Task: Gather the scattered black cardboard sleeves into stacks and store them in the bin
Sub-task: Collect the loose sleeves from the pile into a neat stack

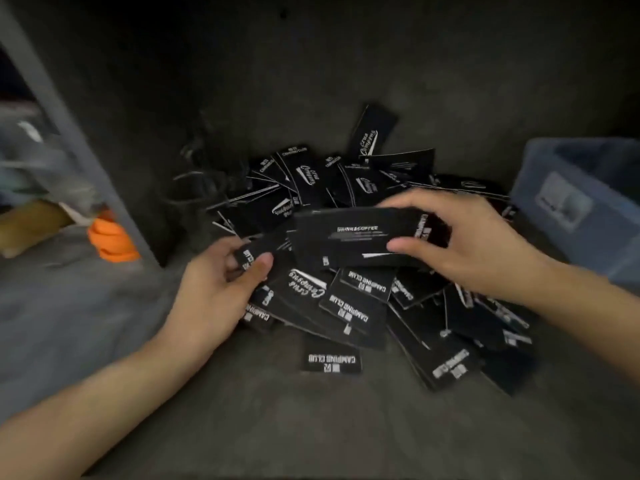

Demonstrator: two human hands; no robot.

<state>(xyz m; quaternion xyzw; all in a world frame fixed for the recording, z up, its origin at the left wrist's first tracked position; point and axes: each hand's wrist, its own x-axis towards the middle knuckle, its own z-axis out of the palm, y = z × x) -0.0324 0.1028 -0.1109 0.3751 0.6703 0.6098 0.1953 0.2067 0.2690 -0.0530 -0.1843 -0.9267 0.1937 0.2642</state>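
Dozens of flat black cardboard sleeves with white print (349, 306) lie in a loose, overlapping heap on the dark grey floor (277, 427), filling the middle of the view and spreading toward 4 o'clock. One single sleeve (330, 358) lies apart from the heap at its 6 o'clock edge, flat on the floor.

Above the heap's centre, the right hand (474, 244) grasps a small stack of sleeves (349, 237) by its 3 o'clock end, fingers over the top edge and thumb under the lower edge. The left hand (214, 289), at 8 o'clock of that stack, pinches the end of another black sleeve (256, 252) between its thumb and curled fingers; whether this piece belongs to the held stack cannot be told through the blur.

At 3 o'clock of the heap, close to its outer sleeves, stands a blue translucent plastic bin (581, 202). At 9 o'clock a slanted grey post (69, 133) rises, with a crumpled orange object (110, 240) at its foot.
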